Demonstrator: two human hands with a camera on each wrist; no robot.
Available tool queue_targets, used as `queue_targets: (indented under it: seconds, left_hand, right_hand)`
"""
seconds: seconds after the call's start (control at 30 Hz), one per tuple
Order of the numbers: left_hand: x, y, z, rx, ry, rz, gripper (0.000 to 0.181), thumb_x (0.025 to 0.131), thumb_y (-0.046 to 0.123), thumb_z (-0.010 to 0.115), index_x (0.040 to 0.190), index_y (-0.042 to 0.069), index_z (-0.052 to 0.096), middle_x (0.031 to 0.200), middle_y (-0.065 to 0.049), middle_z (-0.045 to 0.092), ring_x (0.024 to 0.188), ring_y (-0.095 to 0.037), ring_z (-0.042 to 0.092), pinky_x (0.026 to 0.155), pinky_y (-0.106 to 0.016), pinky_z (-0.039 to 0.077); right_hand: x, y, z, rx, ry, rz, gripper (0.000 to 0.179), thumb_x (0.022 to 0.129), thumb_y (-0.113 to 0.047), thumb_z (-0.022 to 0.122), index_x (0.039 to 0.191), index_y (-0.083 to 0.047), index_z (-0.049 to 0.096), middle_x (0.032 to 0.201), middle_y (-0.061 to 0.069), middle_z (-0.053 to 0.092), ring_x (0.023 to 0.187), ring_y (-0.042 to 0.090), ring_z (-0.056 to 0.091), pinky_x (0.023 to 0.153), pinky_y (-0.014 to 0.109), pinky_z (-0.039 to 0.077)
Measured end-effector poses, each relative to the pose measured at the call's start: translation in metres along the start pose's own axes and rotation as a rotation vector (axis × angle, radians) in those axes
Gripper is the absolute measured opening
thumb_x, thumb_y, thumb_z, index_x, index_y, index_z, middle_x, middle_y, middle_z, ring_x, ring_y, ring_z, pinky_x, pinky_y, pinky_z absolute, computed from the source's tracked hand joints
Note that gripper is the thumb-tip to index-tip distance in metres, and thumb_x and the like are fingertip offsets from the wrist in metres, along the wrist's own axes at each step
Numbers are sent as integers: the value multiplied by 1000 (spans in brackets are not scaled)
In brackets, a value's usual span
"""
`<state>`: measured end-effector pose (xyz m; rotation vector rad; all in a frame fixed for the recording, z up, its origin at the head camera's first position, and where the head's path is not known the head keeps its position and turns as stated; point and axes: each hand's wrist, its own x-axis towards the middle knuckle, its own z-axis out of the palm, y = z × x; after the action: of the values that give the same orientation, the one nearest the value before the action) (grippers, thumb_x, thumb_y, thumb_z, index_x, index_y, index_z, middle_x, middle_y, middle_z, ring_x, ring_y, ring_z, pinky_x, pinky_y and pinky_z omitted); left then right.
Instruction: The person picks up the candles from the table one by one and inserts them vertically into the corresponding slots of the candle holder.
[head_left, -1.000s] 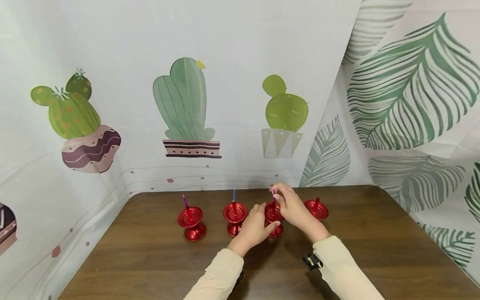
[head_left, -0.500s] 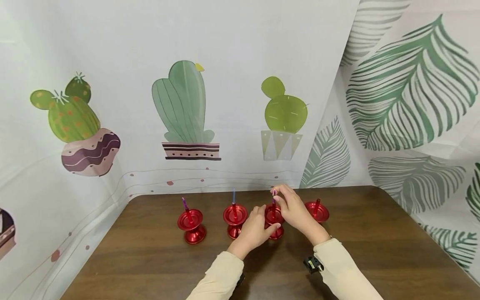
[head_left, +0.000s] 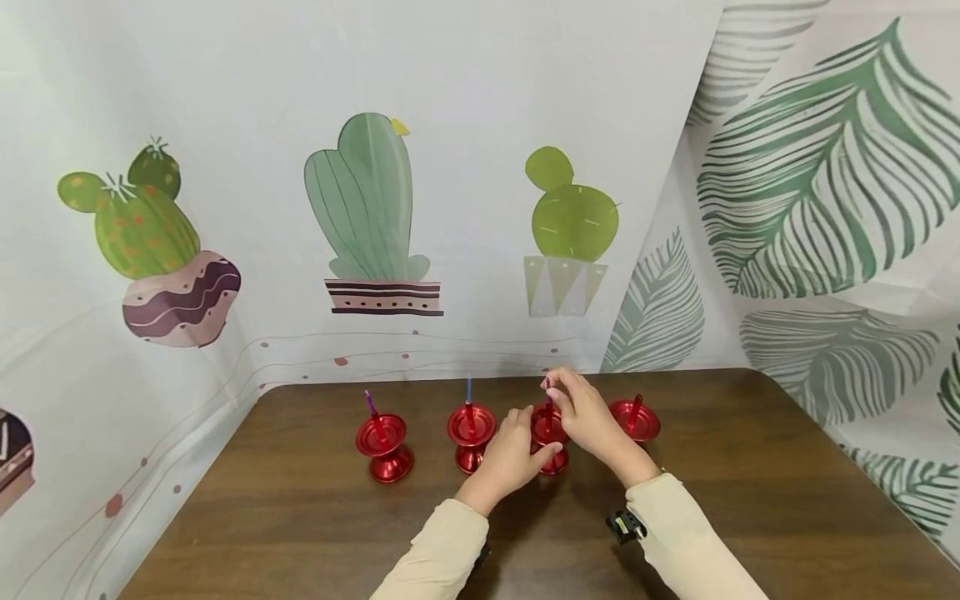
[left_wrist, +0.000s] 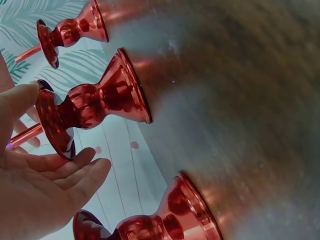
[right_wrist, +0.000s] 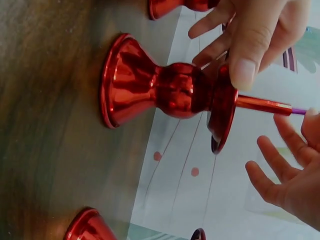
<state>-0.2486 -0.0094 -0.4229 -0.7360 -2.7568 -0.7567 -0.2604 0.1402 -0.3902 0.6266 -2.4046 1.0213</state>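
A red metallic candle holder stands upright on the table, third from the left in the head view. My left hand holds its dish rim, thumb at the near side and fingers round the far side. Above the dish, my right hand pinches a thin purple candle between thumb and index finger. The candle's lower end is at the top of the holder's red tube; how deep it sits is hidden. The right hand's other fingers are spread beside the tube.
To the left stand a holder with a blue candle and one with a tilted purple candle. At the right, another red holder shows only its bare tube. All are near the back of the brown wooden table, before a printed cloth.
Both hands keep nearly the same places on the holder and candle. The purple candle shows slightly less above the right fingertips. The head view shifts a little.
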Motion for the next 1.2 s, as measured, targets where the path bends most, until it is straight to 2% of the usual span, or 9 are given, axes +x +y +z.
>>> queue_targets:
  seconds: [0.17,0.4,0.53,0.67,0.8,0.87,1.03,1.2]
  left_hand:
    - [-2,2,2,17,19,10,69,81,42,59,127,-6,39,114,-17,49,104,-26,50,86,-37,45]
    - [-8,6,4,57,67,11,70,83,41,56,130,-6,35,124,-18,44,111,-29,46,90,-41,40]
    - [-11,9,2,117,130,41,68,83,40,58,129,-5,37,121,-15,47,109,-27,48,88,-39,42]
    - [-14,13,-3,171,198,53,63,82,37,60,126,-3,41,115,-13,51,103,-24,50,86,-37,44]
    - [-17,20,-8,179,253,61,51,82,33,61,119,1,49,107,-9,54,97,-21,52,83,-35,45]
    - [-19,26,-11,179,283,89,45,82,31,61,115,2,53,103,-7,55,94,-20,53,81,-34,46]
    - [-20,42,-15,190,346,224,32,82,26,61,107,6,58,95,-3,57,86,-16,53,74,-28,46]
    - [-15,58,-13,153,350,303,31,84,25,58,109,7,57,96,0,57,89,-14,53,76,-26,45]
  right_hand:
    - [-5,-2,0,-29,27,32,14,85,-9,56,98,-8,50,95,7,55,89,21,50,79,39,47]
    - [-15,-5,-8,-92,-11,38,28,86,-16,57,112,-7,52,111,7,54,107,25,48,88,44,42]
    - [-20,-11,-18,-136,-38,49,33,87,-21,56,117,-8,52,116,7,53,110,26,46,91,48,38]
    - [-24,-14,-28,-174,-40,21,35,87,-22,56,119,-8,52,118,8,54,112,27,46,92,52,33]
    - [-30,-13,-38,-222,-13,-26,35,87,-26,55,119,-9,54,118,7,55,112,26,47,93,51,32]
    - [-33,-12,-43,-239,14,-55,35,87,-26,55,118,-10,55,116,7,56,111,26,48,94,50,31]
    - [-39,-10,-60,-236,80,-85,33,86,-23,57,116,-9,57,114,7,58,108,26,50,93,48,32]
    - [-50,-4,-78,-242,122,-71,34,85,-15,58,118,-8,55,116,9,56,108,28,49,92,49,33]
